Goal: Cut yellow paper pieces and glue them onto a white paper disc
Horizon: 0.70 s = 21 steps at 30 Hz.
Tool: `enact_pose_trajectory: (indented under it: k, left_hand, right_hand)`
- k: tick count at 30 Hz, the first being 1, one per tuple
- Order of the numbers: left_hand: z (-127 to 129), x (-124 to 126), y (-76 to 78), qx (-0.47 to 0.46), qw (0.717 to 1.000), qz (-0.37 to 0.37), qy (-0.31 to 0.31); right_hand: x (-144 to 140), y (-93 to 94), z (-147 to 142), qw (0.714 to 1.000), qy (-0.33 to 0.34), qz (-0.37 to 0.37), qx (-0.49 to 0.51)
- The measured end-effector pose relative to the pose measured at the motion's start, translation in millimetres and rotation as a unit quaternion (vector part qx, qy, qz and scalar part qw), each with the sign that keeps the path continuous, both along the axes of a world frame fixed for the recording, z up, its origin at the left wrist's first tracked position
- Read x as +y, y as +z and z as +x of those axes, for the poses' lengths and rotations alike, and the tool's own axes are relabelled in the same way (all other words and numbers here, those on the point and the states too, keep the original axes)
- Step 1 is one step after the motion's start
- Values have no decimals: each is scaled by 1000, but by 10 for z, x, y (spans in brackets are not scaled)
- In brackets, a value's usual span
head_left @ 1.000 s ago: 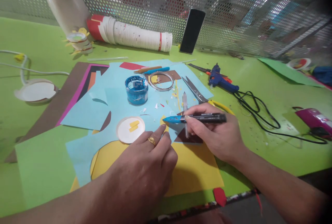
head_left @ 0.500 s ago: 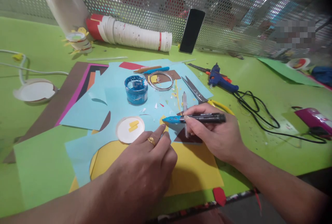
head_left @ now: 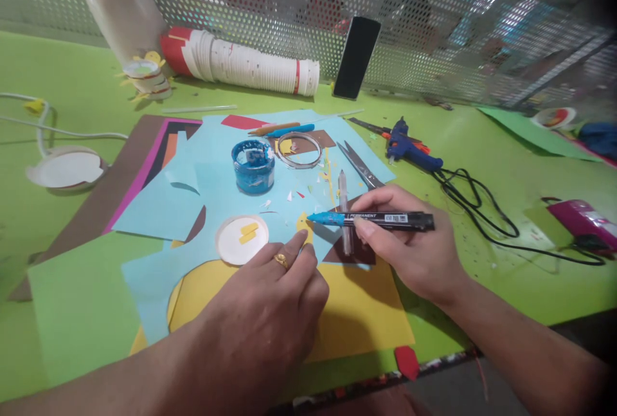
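A black permanent marker (head_left: 385,218) with a blue front end is gripped in my right hand (head_left: 414,242), its tip pointing left. The tip hovers close beside a small yellow paper cutout (head_left: 303,222), which carries a tiny dark dot. My left hand (head_left: 274,300), a gold ring on one finger, has its fingertips on the cutout and holds it against the blue paper (head_left: 212,204); the fingers cover its lower part. Left of those fingers, a white paper disc (head_left: 231,245) bears small yellow strips (head_left: 249,232). Under my hands spreads yellow paper (head_left: 361,319).
Behind stand a blue paint jar (head_left: 254,171), a clear ring (head_left: 318,157) and scissors (head_left: 359,166). A grey pen (head_left: 343,191) lies near my right hand. Farther right is a blue glue gun (head_left: 409,149) with a black cord. A phone (head_left: 357,56) leans on the mesh beside stacked paper cups (head_left: 260,69).
My right hand has drawn the marker slightly right, off the cutout's top, uncovering the dot there. My left hand stays in place.
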<state>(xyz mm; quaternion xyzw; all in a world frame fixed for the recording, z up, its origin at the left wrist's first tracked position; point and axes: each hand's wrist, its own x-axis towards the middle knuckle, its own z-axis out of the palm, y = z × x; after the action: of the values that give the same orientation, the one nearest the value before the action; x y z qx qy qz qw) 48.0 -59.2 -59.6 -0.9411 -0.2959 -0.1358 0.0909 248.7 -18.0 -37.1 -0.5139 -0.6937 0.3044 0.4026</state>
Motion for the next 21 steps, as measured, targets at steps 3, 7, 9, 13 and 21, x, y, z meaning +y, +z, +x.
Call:
enact_pose_trajectory:
  k: [3, 7, 9, 13, 21]
  left_hand:
    - [5, -7, -1, -2, 1000, 0, -5]
    - [9, -12, -2, -3, 1000, 6, -2]
    - [8, -11, 2, -2, 1000, 7, -1]
    - [6, -3, 4, 13, 1000, 9, -1]
    - [4, -4, 5, 16, 1000, -3, 5]
  right_hand:
    - [4, -13, 3, 1000, -1, -11, -12]
    - [3, -12, -4, 999, -7, -7, -31]
    - [1, -10, -3, 1000, -8, -3, -30]
    - [1, -16, 5, 1000, -8, -1, -30]
    - [6, -12, -13, 999, -7, -5, -39]
